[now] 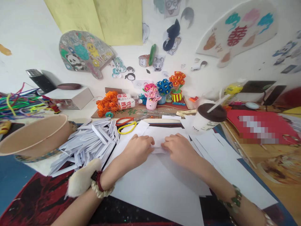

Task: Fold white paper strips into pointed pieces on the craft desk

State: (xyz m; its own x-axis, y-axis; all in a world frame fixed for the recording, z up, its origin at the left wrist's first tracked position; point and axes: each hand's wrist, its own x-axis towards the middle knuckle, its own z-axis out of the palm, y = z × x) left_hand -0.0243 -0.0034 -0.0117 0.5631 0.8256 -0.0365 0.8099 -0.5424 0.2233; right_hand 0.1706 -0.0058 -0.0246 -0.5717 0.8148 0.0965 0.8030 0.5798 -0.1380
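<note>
Both my hands are over large white paper sheets [160,188] in the middle of the table. My left hand [138,149], with curled fingers, grips the left part of a small piece of white paper [158,141]. My right hand [180,149] pinches the same paper on its right, its fingers also curled. The paper's lower edge looks folded between the hands; the fingertips partly hide it. A heap of folded white paper strips [87,147] lies left of my left hand. Beyond that hand are scissors [127,127] with orange and yellow handles.
A lidded cup with a straw [209,116] stands beyond my right hand. More white sheets [225,160] lie to the right, near a red folder [258,125]. At left is a beige bowl [35,135]. Potted craft flowers [151,95] line the wall.
</note>
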